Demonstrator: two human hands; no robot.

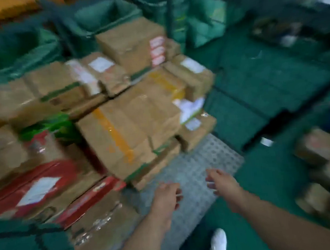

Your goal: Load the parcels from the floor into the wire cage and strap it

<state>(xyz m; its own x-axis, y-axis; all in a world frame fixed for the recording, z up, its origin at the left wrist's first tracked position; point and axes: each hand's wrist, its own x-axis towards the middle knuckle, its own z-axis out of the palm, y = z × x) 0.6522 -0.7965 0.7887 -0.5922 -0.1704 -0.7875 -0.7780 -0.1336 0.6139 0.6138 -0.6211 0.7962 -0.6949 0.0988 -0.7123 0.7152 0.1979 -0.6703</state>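
brown parcels [128,127], green floor [266,89], grey dotted plate [202,161], white shoe [218,241]

Dim, greenish light; heavy motion blur, edges smeared.

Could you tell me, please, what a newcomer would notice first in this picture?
A big heap of cardboard parcels fills the left and centre, several with red print or yellow tape. At the bottom, the left hand and the right hand reach forward over a grey studded plate, both holding nothing. Green sacks stand behind the heap at top left.
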